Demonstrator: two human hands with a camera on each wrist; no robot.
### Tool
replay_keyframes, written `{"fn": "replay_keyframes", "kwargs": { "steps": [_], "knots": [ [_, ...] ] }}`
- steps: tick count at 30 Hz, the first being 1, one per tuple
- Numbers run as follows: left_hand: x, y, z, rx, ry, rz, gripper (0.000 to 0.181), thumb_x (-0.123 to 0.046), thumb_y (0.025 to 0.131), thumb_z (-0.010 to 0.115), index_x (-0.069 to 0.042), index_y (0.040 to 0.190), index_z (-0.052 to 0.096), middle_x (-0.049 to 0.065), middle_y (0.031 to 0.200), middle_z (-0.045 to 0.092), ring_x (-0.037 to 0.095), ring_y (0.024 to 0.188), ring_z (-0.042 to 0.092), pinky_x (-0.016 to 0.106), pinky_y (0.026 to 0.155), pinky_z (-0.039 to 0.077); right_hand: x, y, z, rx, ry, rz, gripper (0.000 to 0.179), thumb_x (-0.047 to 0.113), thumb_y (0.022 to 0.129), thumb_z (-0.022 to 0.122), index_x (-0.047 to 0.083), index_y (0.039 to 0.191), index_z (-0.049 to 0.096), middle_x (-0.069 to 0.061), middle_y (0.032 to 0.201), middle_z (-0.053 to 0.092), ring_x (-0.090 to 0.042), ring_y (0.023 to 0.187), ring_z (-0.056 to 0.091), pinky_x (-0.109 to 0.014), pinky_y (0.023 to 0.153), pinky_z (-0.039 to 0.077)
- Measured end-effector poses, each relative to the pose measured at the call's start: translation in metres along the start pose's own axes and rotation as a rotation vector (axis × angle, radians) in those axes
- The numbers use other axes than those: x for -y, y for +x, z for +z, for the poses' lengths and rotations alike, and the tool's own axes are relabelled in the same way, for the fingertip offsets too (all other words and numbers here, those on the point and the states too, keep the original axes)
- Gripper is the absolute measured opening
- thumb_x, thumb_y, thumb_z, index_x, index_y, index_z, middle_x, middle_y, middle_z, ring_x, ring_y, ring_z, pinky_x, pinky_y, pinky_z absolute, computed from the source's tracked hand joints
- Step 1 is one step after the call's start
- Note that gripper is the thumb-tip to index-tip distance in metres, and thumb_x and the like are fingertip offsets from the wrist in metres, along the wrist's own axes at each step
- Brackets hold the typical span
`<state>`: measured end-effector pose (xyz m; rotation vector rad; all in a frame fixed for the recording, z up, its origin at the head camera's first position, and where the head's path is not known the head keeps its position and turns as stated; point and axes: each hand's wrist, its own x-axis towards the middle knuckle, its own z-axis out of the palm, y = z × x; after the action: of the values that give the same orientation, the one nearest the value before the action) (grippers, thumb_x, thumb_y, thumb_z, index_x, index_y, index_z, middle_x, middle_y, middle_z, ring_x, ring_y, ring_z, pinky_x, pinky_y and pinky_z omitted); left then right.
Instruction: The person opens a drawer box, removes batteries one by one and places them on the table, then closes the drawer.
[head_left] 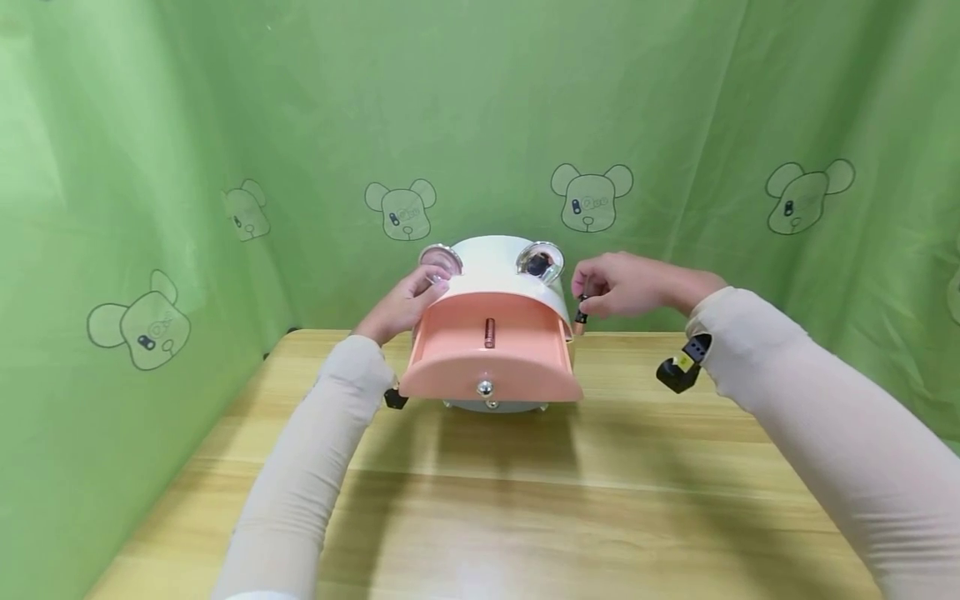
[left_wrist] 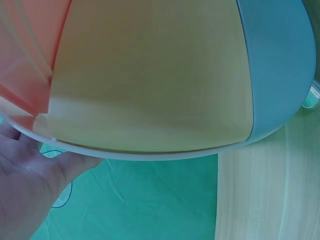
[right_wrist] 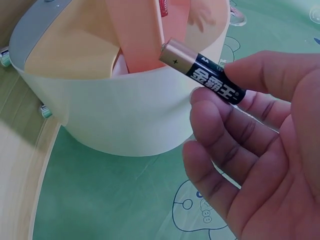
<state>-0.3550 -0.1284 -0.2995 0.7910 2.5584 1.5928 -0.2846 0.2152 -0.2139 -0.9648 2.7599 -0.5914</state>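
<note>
A white rounded storage box (head_left: 491,258) with two shiny ear shapes stands on the table, its pink top drawer (head_left: 491,375) pulled out. Inside the drawer lies a small dark red cylinder (head_left: 490,333). My left hand (head_left: 405,304) rests on the box's upper left side, by the left ear (head_left: 441,258); in the left wrist view its thumb (left_wrist: 80,162) lies near the white rim. At the box's right, my right hand (head_left: 622,283) pinches a black and copper battery (right_wrist: 202,70) between thumb and fingers. Its copper end points towards the pink drawer.
Below the pink drawer are a yellow drawer front (left_wrist: 150,75) and a blue-grey one (left_wrist: 280,65), both closed. The wooden table (head_left: 487,517) extends in front of the box. A green curtain (head_left: 480,108) with bear drawings hangs behind and at the sides.
</note>
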Motion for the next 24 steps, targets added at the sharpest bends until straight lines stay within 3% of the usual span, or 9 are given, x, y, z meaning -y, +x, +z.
{"fn": "replay_keyframes", "kwargs": {
  "steps": [10,19,24],
  "knots": [
    [-0.002,-0.001,0.001,0.0,-0.01,-0.002,0.032,-0.033,0.102,0.05,-0.013,0.127,0.052,0.012,0.128,0.055,0.028,0.116,0.053,0.043,0.093,0.049,-0.007,-0.007,0.002,0.026,0.014,0.032,0.013,0.008,0.09,0.062,0.004,0.101,0.056,-0.003,0.076,0.062,-0.019,0.069,0.06,-0.034,0.065,0.049],
    [-0.006,0.002,0.0,-0.008,-0.004,0.021,0.032,-0.032,0.102,0.05,-0.012,0.126,0.052,0.013,0.13,0.054,0.029,0.119,0.052,0.044,0.095,0.048,-0.016,-0.012,0.005,-0.007,0.039,0.044,0.017,0.007,0.089,0.062,0.001,0.102,0.054,-0.003,0.073,0.061,-0.02,0.067,0.058,-0.033,0.063,0.049],
    [-0.005,0.0,0.0,0.013,0.029,-0.022,0.035,-0.036,0.101,0.05,-0.014,0.129,0.052,0.013,0.134,0.052,0.029,0.123,0.049,0.045,0.098,0.045,-0.021,-0.015,0.01,0.033,0.064,0.069,0.014,0.008,0.089,0.062,0.002,0.1,0.057,-0.002,0.073,0.062,-0.019,0.066,0.058,-0.033,0.063,0.049]
  ]
}}
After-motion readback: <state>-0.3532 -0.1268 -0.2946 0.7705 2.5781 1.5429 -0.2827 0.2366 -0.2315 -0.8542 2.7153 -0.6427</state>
